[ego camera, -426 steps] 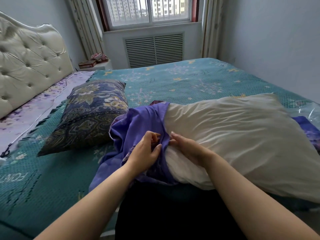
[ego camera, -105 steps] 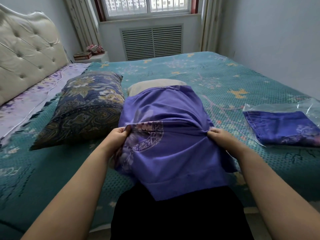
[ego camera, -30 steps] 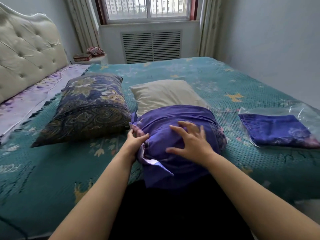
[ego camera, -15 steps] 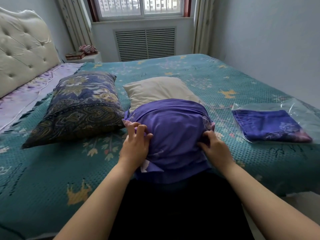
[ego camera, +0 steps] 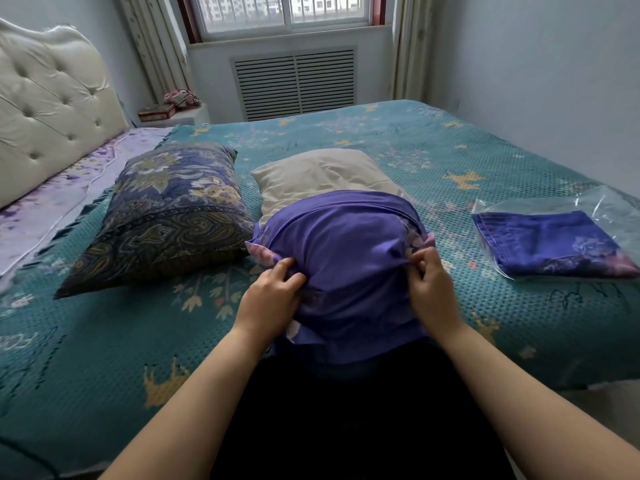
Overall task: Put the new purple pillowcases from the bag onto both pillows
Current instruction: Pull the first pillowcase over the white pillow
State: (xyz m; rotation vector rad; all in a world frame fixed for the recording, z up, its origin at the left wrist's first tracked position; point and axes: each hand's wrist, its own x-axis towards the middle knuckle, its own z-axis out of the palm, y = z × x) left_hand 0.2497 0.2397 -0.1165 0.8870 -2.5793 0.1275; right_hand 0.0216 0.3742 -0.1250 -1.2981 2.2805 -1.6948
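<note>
A cream pillow [ego camera: 318, 174] lies lengthwise on the bed in front of me, its near half covered by a purple pillowcase [ego camera: 346, 258]. My left hand [ego camera: 273, 299] pinches the pillowcase fabric on the left side. My right hand [ego camera: 429, 285] pinches it on the right side, near a floral edge. The far half of the cream pillow sticks out bare. To the left lies a second pillow [ego camera: 166, 216] in a dark blue patterned cover. On the right, a clear plastic bag [ego camera: 568, 216] holds another folded purple pillowcase [ego camera: 547, 244].
The bed [ego camera: 104, 341] has a teal patterned cover. A cream tufted headboard [ego camera: 52, 105] stands at the left. A small nightstand [ego camera: 180, 112] with items sits by the window wall. A grey wall runs along the right side.
Both hands have shifted up the sides of the pillowcase and now pinch the fabric; half a second ago they gripped it lower. The pillowcase edge stays about halfway along the pillow.
</note>
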